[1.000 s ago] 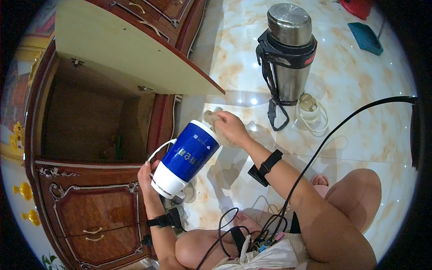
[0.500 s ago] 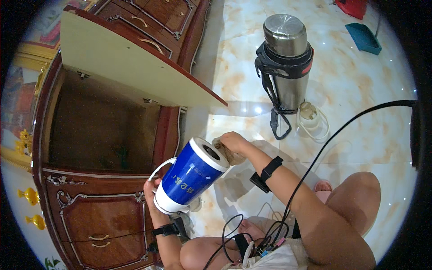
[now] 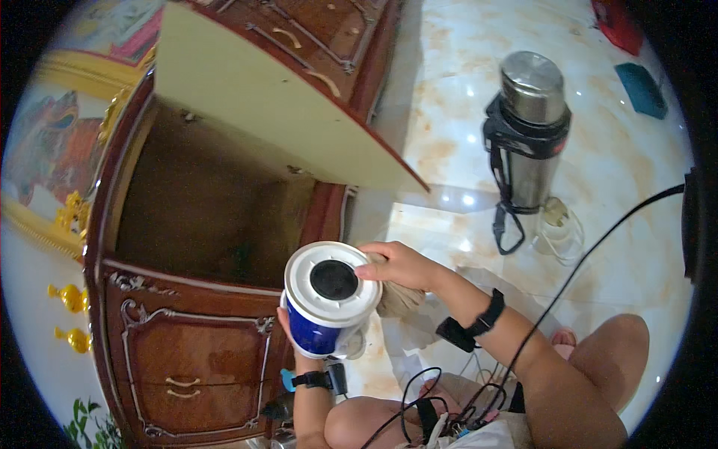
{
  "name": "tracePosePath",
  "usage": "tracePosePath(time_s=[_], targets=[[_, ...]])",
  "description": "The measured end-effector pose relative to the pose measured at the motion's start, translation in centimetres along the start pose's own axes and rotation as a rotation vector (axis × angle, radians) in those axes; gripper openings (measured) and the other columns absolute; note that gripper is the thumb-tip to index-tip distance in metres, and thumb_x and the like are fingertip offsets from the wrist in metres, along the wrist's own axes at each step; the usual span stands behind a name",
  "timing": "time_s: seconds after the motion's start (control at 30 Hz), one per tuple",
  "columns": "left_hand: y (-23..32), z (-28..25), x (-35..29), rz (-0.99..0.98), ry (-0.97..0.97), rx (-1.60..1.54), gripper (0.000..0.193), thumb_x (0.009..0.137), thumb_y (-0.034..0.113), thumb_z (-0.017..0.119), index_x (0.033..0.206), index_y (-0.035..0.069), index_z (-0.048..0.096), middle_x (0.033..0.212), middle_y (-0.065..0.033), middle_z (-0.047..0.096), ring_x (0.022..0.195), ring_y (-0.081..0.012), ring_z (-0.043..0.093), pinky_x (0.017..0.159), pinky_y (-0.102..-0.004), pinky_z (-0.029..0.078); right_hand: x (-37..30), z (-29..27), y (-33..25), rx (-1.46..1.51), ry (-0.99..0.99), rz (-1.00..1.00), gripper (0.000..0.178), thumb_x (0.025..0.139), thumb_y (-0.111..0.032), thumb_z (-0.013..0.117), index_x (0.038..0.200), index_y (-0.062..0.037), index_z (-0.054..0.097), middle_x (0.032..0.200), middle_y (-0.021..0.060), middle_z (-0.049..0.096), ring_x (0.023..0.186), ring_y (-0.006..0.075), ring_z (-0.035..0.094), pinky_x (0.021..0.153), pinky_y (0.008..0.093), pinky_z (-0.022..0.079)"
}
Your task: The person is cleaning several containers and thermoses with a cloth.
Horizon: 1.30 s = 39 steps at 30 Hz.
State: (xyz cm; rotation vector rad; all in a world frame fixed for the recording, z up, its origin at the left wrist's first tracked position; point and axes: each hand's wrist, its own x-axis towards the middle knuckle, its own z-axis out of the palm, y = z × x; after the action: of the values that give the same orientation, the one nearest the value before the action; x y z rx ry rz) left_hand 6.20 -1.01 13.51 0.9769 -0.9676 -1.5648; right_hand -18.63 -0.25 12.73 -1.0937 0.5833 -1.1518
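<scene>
A blue and white jug (image 3: 318,337) is tilted so that its round white end, with a black disc in the middle, faces up at me. My left hand (image 3: 290,333) is wrapped around its left side, the fingers partly hidden behind it. My right hand (image 3: 400,266) grips a beige cloth (image 3: 402,299) at the jug's right edge, thumb on the white rim near the black disc. The handle seen before is now largely out of sight.
A cabinet (image 3: 191,344) stands on the left, its pale door (image 3: 277,97) swung open. A steel vacuum flask (image 3: 532,131) with a black strap stands on the tiled floor, beside a small clear container (image 3: 555,217). A teal dustpan (image 3: 641,90) lies far right. Black cables (image 3: 576,288) cross my right arm.
The jug has turned so its round end faces up toward me. My right hand with the cloth has come onto its rim. The whole view has shifted, moving the surroundings rightward.
</scene>
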Motion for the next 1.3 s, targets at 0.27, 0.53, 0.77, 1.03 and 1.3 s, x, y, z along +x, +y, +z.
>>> tracePosePath(time_s=[0.27, 0.53, 0.77, 1.03, 1.3], targets=[[0.3, 0.5, -0.7, -0.078, -0.024, -0.133, 0.067, 0.084, 0.057, 0.026, 0.131, 0.010, 0.030, 0.130, -0.0152, 0.037, 0.116, -0.0303, 0.041, 0.096, -0.0444, 0.035, -0.7, 4.4, -2.7, -0.376, 0.157, -0.174, 0.041, 0.083, -0.028, 0.052, 0.114, -0.0027, 0.052, 0.073, 0.0053, 0.036, 0.069, 0.0141, 0.039, 0.065, 0.0261, 0.034], [0.6, 0.8, -0.8, -0.108, -0.027, -0.177, 0.067, 0.084, 0.057, 0.026, 0.131, 0.010, 0.030, 0.131, -0.0151, 0.036, 0.116, -0.0305, 0.040, 0.096, -0.0446, 0.035, -0.4, 4.3, -2.3, -0.362, 0.176, -0.223, 0.036, 0.085, -0.025, 0.048, 0.110, -0.0008, 0.054, 0.071, 0.0067, 0.037, 0.070, 0.0156, 0.040, 0.067, 0.0269, 0.035], [0.7, 0.7, -0.7, -0.114, -0.028, -0.199, 0.067, 0.084, 0.057, 0.026, 0.132, 0.010, 0.029, 0.131, -0.0151, 0.036, 0.117, -0.0307, 0.040, 0.096, -0.0448, 0.034, -0.3, 3.9, -1.6, -0.353, 0.186, -0.265, 0.034, 0.085, -0.023, 0.047, 0.108, 0.0001, 0.055, 0.072, 0.0071, 0.040, 0.071, 0.0158, 0.040, 0.069, 0.0268, 0.036], [1.3, 0.7, -0.1, -0.110, -0.055, -0.245, 0.067, 0.084, 0.058, 0.026, 0.132, 0.011, 0.029, 0.132, -0.0151, 0.035, 0.117, -0.0310, 0.039, 0.096, -0.0450, 0.034, -0.2, 2.1, -1.2, -0.449, 0.204, -0.171, 0.037, 0.086, -0.032, 0.045, 0.112, -0.0058, 0.053, 0.083, 0.0142, 0.048, 0.079, 0.0258, 0.051, 0.074, 0.0324, 0.040], [0.3, -2.4, 0.9, -0.122, 0.083, -0.266, 0.045, 0.087, 0.045, 0.035, 0.097, 0.004, 0.051, 0.102, -0.0163, 0.057, 0.094, -0.0285, 0.056, 0.083, -0.0422, 0.046, 0.2, -0.2, -2.3, -0.786, 0.438, -0.186, 0.025, 0.074, -0.023, 0.061, 0.095, -0.0099, 0.057, 0.091, 0.0092, 0.060, 0.087, 0.0253, 0.056, 0.075, 0.0325, 0.044]])
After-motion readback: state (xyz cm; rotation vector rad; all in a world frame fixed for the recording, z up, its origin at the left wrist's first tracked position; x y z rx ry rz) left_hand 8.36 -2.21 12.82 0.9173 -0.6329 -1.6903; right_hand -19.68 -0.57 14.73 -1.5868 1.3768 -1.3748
